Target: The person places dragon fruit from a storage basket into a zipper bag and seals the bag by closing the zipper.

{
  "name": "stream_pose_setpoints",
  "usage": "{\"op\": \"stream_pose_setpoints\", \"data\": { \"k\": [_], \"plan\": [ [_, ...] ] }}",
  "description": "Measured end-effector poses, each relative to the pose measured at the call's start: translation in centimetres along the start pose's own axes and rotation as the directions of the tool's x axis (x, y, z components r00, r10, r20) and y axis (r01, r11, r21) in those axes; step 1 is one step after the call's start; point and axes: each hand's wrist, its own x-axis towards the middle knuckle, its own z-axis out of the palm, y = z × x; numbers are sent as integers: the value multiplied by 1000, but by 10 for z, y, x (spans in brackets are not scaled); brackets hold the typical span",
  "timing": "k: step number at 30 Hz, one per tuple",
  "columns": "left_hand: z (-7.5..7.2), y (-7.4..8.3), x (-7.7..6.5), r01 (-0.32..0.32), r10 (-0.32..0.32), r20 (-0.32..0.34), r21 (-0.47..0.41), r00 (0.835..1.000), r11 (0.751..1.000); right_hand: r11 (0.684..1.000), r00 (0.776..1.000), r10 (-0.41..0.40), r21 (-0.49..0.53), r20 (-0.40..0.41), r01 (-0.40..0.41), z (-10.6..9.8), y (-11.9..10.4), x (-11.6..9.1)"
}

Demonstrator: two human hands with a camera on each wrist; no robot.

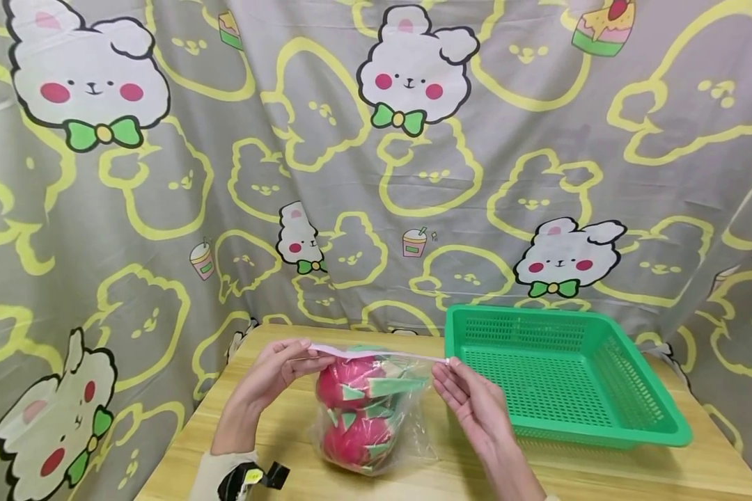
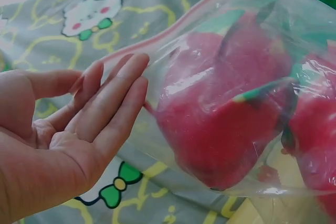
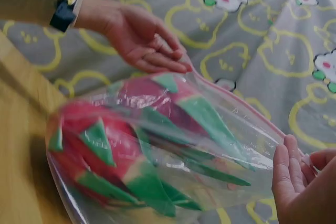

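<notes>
A clear zip bag point(image 1: 413, 431) with a pinkish seal strip along its top holds red dragon fruits point(image 1: 351, 442) with green scales, one above the other in the head view. My left hand point(image 1: 283, 369) pinches one top corner of the bag between thumb and fingers; in the left wrist view the fingers point(image 2: 113, 106) lie along the seal. At the opposite corner, my right hand point(image 1: 473, 403) pinches the seal's end, thumb against fingers point(image 3: 289, 169). The strip runs taut between both hands, and the bag hangs upright at the wooden table.
To the right, a green plastic basket point(image 1: 639, 435) with perforated walls stands on the wooden table point(image 1: 276, 431). Behind the table hangs a grey curtain point(image 1: 351, 188) printed with cartoon rabbits. A black strap point(image 1: 232, 480) is on my left wrist.
</notes>
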Motion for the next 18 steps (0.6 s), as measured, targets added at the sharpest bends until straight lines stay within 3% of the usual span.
{"op": "stream_pose_setpoints", "data": {
  "k": [5, 12, 18],
  "plan": [
    [-4, -1, 19, 47, -44, -52, 43, 998, 998, 999, 1000, 5, -43, -16, -5, 1, -5, 23],
    [-10, -10, 49, 79, -86, -140, -58, 986, 995, 993, 999, 20, -118, -39, -25, 7, -19, 55],
    [-19, -19, 75, 126, -131, -184, -42, 974, 991, 981, 994, 45, -184, -96, -62, 9, -24, 82]
  ]
}}
